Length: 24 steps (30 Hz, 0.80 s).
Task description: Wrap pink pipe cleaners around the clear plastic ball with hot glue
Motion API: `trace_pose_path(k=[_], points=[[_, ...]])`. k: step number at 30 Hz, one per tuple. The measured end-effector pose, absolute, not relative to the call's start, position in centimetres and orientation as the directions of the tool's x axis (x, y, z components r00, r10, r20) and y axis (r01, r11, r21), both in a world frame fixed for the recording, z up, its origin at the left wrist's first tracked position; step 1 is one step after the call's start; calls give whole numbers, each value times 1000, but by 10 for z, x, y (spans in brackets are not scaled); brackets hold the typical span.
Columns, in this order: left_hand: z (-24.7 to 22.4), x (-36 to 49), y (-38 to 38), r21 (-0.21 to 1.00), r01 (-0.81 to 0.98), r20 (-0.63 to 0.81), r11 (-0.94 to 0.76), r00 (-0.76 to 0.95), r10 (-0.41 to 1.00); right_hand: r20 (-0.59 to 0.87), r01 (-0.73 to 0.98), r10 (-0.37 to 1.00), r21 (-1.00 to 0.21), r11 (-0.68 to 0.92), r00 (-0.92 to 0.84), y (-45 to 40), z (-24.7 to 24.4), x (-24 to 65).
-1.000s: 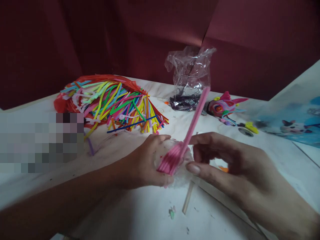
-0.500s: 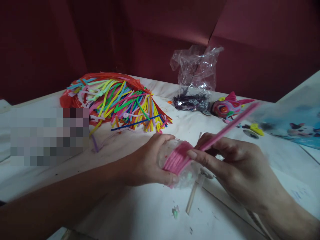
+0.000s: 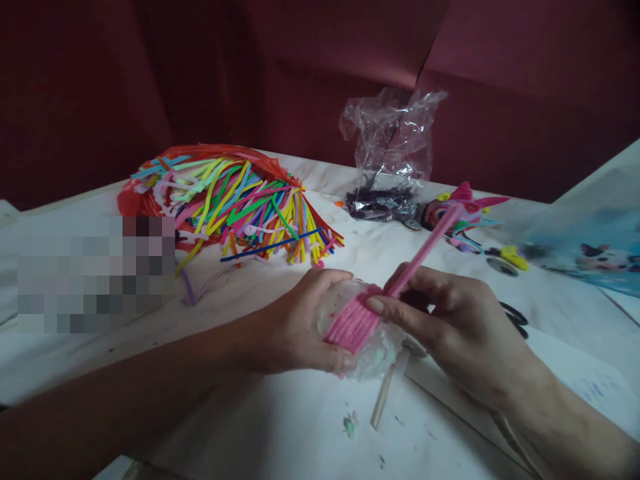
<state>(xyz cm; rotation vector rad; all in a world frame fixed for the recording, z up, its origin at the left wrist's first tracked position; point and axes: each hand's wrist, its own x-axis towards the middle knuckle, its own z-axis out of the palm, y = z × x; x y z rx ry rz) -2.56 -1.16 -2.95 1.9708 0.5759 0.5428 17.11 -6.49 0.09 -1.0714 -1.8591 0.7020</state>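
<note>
My left hand [image 3: 305, 327] is wrapped round a clear, rounded plastic object [image 3: 383, 353] from its left side. Bands of pink pipe cleaner [image 3: 353, 323] lie side by side around that object. At its upper right, my right hand [image 3: 440, 320] pinches a pink pipe cleaner [image 3: 425, 250] between thumb and fingers, its loose end pointing up and right. The fingers of my right hand touch the wound bands.
A red bag [image 3: 135, 200] of many-coloured pipe cleaners lies at the back left. Behind are a clear bag with dark strands [image 3: 383, 203] and a decorated pink object [image 3: 463, 210]. A glue stick [image 3: 383, 400] lies in front. Black scissor handles [image 3: 515, 320] show at right.
My right hand has shifted slightly left, and the loose end of the pink pipe cleaner has swung left and stands steeper. My left hand keeps its hold on the clear object.
</note>
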Motion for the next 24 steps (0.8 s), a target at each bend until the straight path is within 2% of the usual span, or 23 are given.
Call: trace_pose_path(k=[6,13,15,17,24], points=[[-34,-24,-12,901,99,192,-422,782,593,388,458,891,-765,454,-235,-63,4,171],[-32,-23,-13,919,71,187,-387,786,589,228,443,932,-831,337,-281,-62,9,173],[-29,-23,-13,945,17,183,-327,801,570,228,450,929,-824,344,-292,-63,10,173],[-25,-23,-13,969,33,110,-243,828,549,227,457,929,-820,344,-292,-64,9,174],[-19,-19,-14,969,78,81,-233,794,602,246,479,929,-803,356,-277,-64,3,176]])
